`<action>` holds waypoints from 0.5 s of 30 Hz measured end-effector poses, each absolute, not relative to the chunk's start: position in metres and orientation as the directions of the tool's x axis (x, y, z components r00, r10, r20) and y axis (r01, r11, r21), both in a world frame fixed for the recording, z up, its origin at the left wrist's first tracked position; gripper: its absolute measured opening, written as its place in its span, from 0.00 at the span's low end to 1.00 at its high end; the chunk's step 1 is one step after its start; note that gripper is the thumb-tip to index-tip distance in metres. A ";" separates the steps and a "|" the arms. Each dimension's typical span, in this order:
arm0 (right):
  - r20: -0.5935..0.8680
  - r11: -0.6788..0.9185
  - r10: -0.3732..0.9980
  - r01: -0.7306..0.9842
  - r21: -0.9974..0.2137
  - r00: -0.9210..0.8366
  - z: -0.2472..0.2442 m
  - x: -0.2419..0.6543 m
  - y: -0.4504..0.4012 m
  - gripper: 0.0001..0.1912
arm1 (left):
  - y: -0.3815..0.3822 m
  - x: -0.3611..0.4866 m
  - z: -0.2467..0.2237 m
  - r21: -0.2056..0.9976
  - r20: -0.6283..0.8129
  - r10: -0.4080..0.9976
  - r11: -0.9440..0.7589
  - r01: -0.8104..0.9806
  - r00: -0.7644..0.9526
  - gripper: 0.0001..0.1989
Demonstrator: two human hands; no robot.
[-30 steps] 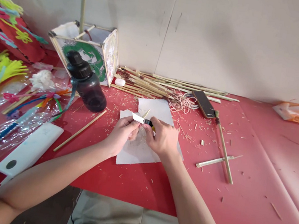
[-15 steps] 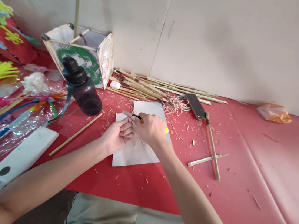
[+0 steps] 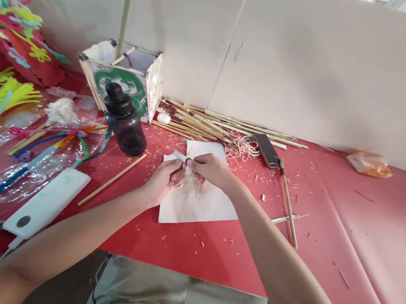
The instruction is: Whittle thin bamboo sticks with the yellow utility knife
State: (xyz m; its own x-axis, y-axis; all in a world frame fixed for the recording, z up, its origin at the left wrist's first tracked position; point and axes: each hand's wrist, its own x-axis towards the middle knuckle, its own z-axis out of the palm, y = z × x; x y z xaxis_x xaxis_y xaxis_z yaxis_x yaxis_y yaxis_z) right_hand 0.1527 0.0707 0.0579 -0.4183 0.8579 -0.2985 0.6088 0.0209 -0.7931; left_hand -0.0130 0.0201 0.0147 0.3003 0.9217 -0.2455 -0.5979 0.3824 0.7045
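My right hand (image 3: 210,169) is closed round the handle of a small knife (image 3: 180,155), whose pale blade points left over my left fingers. Close against it, my left hand (image 3: 166,179) is pinched, and whatever it holds is too small and covered to make out. Both hands are above a white sheet of paper (image 3: 182,210) strewn with fine shavings. A thin bamboo stick (image 3: 112,179) lies on the red table to the left of the paper.
Behind the paper lie bamboo sticks (image 3: 192,120), pink string (image 3: 240,147) and a phone (image 3: 266,150). A dark bottle (image 3: 129,133), a box lantern (image 3: 122,79) and a white power bank (image 3: 46,202) are at left; crossed sticks (image 3: 288,205) lie right.
The view has shifted, so most things sit slightly further right. My right hand has turned on the knife, and its yellow handle is now mostly hidden. The hands remain together.
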 end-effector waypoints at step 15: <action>-0.206 -0.202 0.978 0.146 -0.968 -0.014 0.067 0.188 0.097 0.22 | -0.035 0.002 0.035 0.623 -0.360 0.886 0.461 -0.632 0.291 0.13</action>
